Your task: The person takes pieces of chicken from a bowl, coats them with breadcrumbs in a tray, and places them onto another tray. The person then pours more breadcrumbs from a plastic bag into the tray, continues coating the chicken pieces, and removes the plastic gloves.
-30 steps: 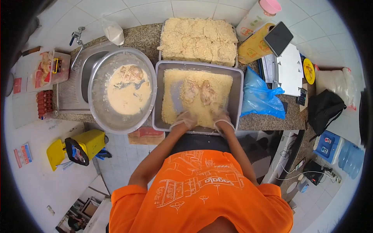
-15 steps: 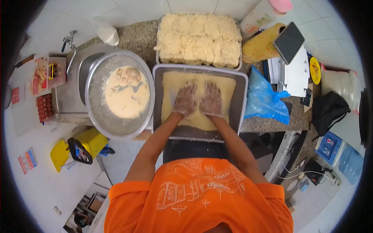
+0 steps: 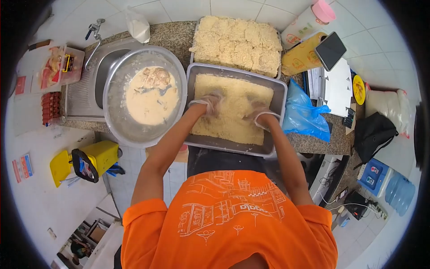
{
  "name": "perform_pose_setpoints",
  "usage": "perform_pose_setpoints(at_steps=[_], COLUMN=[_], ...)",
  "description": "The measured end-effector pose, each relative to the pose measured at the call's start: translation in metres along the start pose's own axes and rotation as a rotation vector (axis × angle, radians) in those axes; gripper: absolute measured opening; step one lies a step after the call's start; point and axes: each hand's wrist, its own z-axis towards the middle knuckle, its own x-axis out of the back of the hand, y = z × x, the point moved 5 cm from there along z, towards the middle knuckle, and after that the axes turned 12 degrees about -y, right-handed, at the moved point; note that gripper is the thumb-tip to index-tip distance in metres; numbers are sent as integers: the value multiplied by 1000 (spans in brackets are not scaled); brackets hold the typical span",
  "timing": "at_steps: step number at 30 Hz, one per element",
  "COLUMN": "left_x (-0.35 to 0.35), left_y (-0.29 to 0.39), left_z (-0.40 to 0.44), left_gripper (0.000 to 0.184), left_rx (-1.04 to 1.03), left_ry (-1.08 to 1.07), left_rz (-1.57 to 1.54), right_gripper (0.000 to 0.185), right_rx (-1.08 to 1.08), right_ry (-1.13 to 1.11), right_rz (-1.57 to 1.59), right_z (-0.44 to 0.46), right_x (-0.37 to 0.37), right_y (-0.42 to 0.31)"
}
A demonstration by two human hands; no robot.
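A grey tray holds a bed of pale crumbs. Inside its left part is my left hand, in a clear glove, its fingers blurred and partly sunk in crumbs. My right hand, also gloved, is at the tray's right side with its fingers smeared by motion and crumbs. The pieces seen earlier in the crumbs are not visible. Left of the tray, a large metal bowl contains cream-coloured batter with a lump of meat in it. Behind stands a second tray of crumb-coated pieces.
A blue plastic bag lies right of the tray. Beyond it are a phone, a yellow roll and papers. The sink and its tap are at the left, above a yellow bin.
My hands were flat near the tray's middle half a second ago; now they are farther apart, at its two sides, in the crumbs. The two pieces seen a second ago are out of sight.
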Motion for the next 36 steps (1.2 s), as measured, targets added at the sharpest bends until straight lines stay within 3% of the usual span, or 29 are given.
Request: perform_pose_setpoints(at_steps=[2,6,8,9,11,12,14,15,17,18,20,21,23,24,25,27,28,29,30,31,32,33,35,36], left_x=[-15,-21,2,-5,-6,-21,-56,-64,-59,-46,2,-4,-14,-17,-33,-148,-132,-109,-124,-139,-140,-126,-90,-78], left_y=[4,8,25,25,30,22,6,5,11,10,5,-6,-48,-29,-3,5,30,56,61,51,37,41,33,6], left_z=[15,18,-28,-28,-38,-18,37,40,26,19,-8,2,12,-5,-27,65,33,-4,17,49,66,58,26,52], left_gripper=[60,38,30,30,29,29,22,22,18,18,27,27,22,23,25,33,42,51,51,50,50,50,53,53], left_rx=[-63,-134,-176,-168,-472,-474,-218,-222,-249,-251,-55,-59,93,126,163,27,-38,-99,-102,-67,-32,-33,129,130], left_ry=[27,223,483,483,1062,1057,559,557,519,514,486,479,840,762,681,365,143,-76,-81,184,460,457,655,652], left_rz=[50,50,-30,-29,67,70,147,150,118,116,103,102,-401,-303,-208,178,-40,-249,-242,-640,-1036,-1038,-1532,-1189], right_gripper=[64,53,39,39,38,38,30,30,29,29,29,28,29,31,37,40,40,43,46,46,47,48,50,50], right_rx=[157,225,394,401,492,489,653,648,305,302,-7,32,18,19,-93,-20,-27,-197,-358,-360,-342,-329,-306,-294], right_ry=[238,149,412,410,654,655,689,691,478,474,592,726,695,674,252,531,513,236,-49,-42,66,163,354,454], right_rz=[26,289,280,283,43,48,-146,-144,-156,-154,32,143,-6,-166,55,-13,-9,448,894,898,997,1095,1296,1398], right_z=[-13,-16,-44,-42,-41,-36,-28,-22,2,-2,-44,-34,9,24,24,-21,-25,-26,-30,-31,-30,-32,-31,-27], right_x=[-8,-12,10,6,4,-2,-18,-26,-24,-15,45,44,-15,-24,-35,-89,-89,-88,-91,-77,-56,-43,-29,-24], right_y=[-6,-11,-29,-27,-20,-18,-20,-15,3,3,-10,2,38,44,44,19,7,3,-2,-7,-8,-8,-7,-6])
